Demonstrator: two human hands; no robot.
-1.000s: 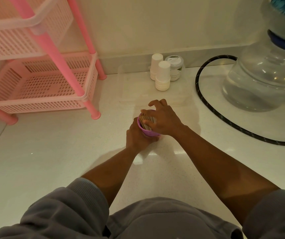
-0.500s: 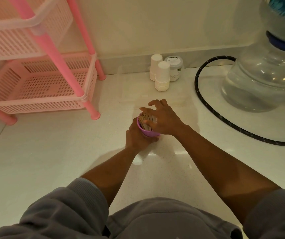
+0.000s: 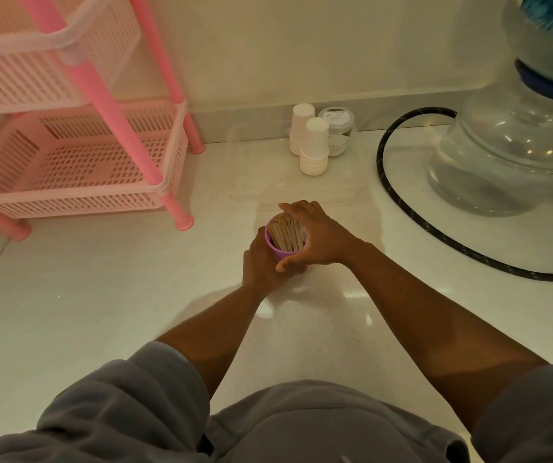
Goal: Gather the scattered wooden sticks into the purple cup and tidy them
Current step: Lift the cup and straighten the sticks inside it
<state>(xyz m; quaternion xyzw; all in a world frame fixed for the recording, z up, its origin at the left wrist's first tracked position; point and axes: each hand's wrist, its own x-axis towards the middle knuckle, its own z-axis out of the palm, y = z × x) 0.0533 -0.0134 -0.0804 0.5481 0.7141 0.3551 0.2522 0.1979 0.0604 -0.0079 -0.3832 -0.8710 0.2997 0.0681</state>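
Tidying step: your left hand (image 3: 261, 262) grips purple cup (image 3: 280, 252) at 6 o'clock; right hand (image 3: 318, 238) cups sticks (image 3: 285, 233). Next, level tips w/ light taps.

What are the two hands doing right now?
Left hand: grips the small purple plastic cup from the side.
Right hand: curled round the cup's rim and the flat wooden sticks inside.
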